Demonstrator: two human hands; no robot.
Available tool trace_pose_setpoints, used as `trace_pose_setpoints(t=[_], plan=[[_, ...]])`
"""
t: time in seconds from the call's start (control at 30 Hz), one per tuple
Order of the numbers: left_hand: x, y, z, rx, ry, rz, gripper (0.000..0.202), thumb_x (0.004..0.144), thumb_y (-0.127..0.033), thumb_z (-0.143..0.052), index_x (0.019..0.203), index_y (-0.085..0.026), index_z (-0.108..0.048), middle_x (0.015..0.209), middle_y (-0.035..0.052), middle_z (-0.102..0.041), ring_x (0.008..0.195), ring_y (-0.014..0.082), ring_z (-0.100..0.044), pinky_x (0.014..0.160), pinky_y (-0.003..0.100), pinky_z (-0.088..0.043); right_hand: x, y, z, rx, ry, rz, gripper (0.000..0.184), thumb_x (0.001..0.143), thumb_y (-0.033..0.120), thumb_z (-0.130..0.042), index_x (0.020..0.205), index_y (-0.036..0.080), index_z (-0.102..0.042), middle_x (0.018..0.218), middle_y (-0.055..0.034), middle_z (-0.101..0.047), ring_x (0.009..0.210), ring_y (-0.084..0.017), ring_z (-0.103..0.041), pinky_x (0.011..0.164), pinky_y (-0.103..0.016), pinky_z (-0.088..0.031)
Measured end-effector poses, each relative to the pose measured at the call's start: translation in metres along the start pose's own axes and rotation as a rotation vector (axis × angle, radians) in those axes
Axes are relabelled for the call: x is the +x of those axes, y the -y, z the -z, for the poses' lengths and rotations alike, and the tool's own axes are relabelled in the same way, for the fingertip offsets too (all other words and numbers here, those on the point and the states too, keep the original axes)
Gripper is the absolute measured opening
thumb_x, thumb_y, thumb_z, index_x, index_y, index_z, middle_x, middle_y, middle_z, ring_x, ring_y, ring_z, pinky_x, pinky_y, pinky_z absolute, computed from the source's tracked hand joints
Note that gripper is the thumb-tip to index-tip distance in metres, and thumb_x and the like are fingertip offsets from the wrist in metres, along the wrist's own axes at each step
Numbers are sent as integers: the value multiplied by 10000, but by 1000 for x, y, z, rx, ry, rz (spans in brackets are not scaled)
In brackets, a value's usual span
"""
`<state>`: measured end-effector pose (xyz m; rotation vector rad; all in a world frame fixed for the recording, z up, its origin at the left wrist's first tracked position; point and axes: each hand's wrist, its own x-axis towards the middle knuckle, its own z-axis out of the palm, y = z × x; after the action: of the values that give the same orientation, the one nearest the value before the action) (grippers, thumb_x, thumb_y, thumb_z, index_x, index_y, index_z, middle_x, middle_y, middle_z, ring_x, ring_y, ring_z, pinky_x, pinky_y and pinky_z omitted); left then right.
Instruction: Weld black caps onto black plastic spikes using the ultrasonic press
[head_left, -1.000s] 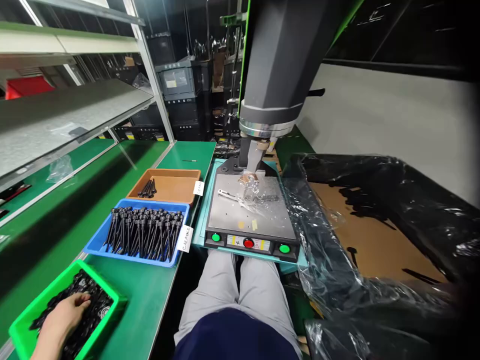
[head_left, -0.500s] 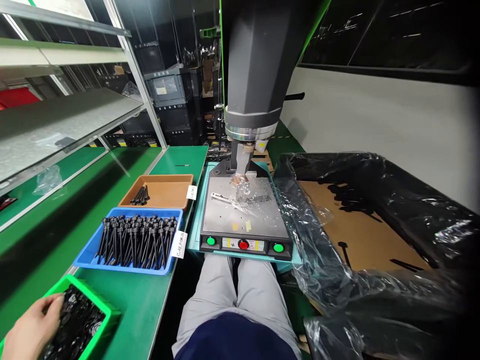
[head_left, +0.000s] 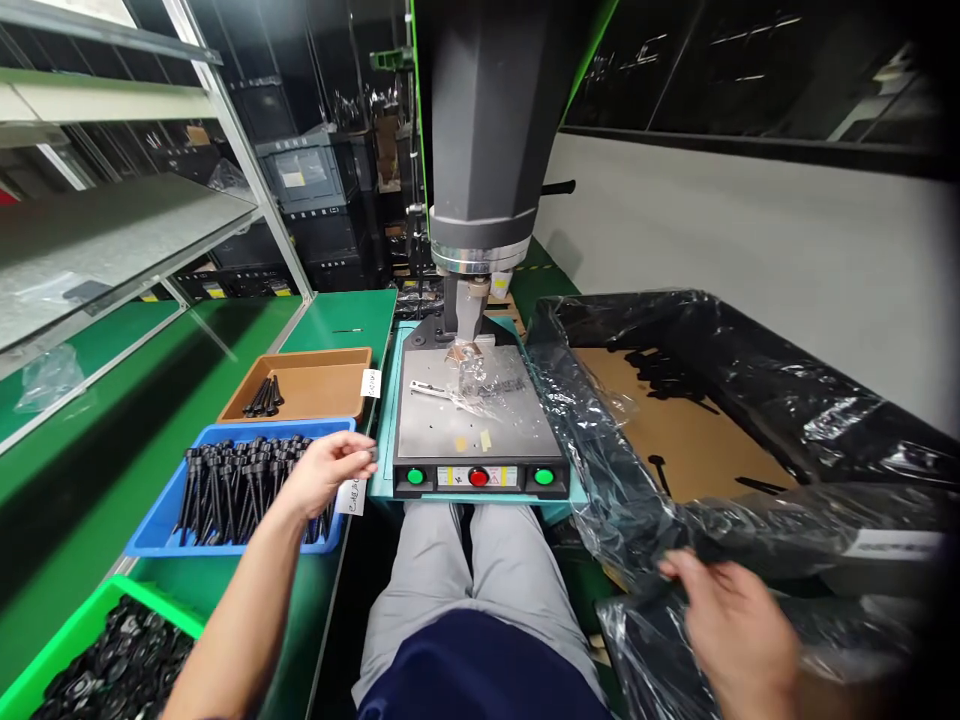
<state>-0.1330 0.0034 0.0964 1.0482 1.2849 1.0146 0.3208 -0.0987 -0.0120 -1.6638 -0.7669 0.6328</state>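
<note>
My left hand (head_left: 330,470) hovers over the right edge of the blue tray (head_left: 154,525), which is full of long black pins (head_left: 232,480). Its fingers are pinched together and point toward the press; what they hold is too small to make out. My right hand (head_left: 731,620) is at the lower right with fingers loosely apart, resting on the black plastic liner (head_left: 645,540) of a cardboard box (head_left: 690,440). The press plate (head_left: 480,425) lies between my hands, with clear film and a small metal piece under the press head (head_left: 480,230).
A brown tray (head_left: 322,385) holding a few black pins (head_left: 264,397) stands behind the blue one. A green bin (head_left: 161,612) of small black parts sits at the lower left. Green and red buttons (head_left: 478,477) line the press front. Metal shelving rises at left.
My left hand has left the green bin and moved up and right to the blue tray's right edge. My right hand has come into view at the lower right.
</note>
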Motion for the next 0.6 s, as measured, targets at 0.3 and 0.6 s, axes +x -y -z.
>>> trace_pose_setpoints(t=[0.3, 0.6], plan=[[26, 18, -102, -183, 334, -43, 422, 530, -277, -888, 886, -128, -716, 667, 10, -642, 578, 100, -573, 577, 229, -467, -28, 53, -148, 43, 725, 427, 269, 894, 471, -561, 910, 214, -640, 837, -59, -636, 762, -194, -594, 685, -303, -505], [29, 44, -115, -186, 249, -274, 294, 664, -306, -818, 938, -207, -777, 951, 57, -637, 855, 155, -572, 745, 267, -462, -34, 75, -172, 63, 791, 562, 146, 915, 332, -562, 914, 217, -652, 841, -42, -591, 772, -183, -560, 704, -290, -448]])
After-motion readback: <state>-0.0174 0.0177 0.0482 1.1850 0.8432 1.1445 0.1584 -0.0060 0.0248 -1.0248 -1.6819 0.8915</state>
